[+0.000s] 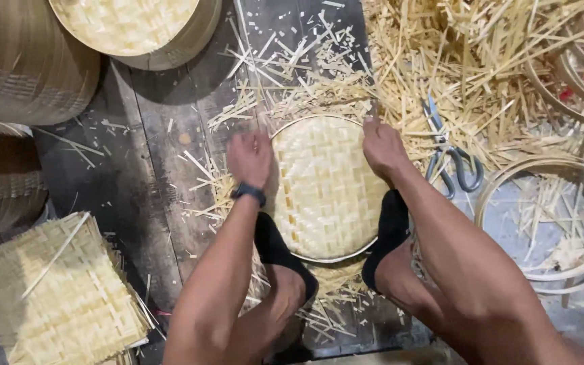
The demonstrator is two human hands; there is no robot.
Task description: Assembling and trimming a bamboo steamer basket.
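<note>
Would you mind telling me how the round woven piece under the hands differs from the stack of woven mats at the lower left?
The round woven piece is circular and set in a thin hoop; the stacked mats are squarish with loose, untrimmed strip ends. The round piece lies single on the floor, with the left hand and right hand at its upper rim and a foot at each lower side; the mats are piled up, untouched. Both share the same pale checker weave of flat strips.
</note>
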